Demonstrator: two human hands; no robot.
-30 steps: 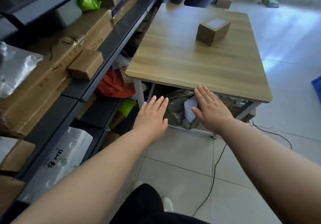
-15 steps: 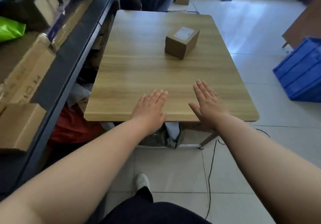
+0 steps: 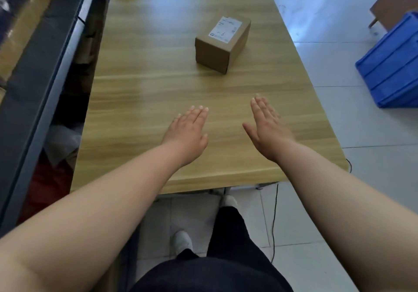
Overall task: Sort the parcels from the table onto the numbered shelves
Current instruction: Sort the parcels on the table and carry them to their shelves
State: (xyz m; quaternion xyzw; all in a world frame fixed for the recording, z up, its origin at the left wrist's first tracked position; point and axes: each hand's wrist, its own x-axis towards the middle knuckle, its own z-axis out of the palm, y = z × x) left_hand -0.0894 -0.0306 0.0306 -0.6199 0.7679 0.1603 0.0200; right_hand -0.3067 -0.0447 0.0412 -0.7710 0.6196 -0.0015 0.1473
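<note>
One parcel (image 3: 222,43) on the table (image 3: 140,92); two flat, empty hands: left (image 3: 187,133), right (image 3: 267,131).

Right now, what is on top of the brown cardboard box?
A white printed label lies flat on the brown cardboard box; its text is too blurred to read. The closed box hides its contents.

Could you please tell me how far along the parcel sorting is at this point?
Done: only one parcel, a labelled cardboard box, sits on the table; other cartons lie on the shelves at the left, though blurred. In hand: nothing; the left hand and right hand hover open over the table, short of the box. Left: grip that box and shelve it.
</note>
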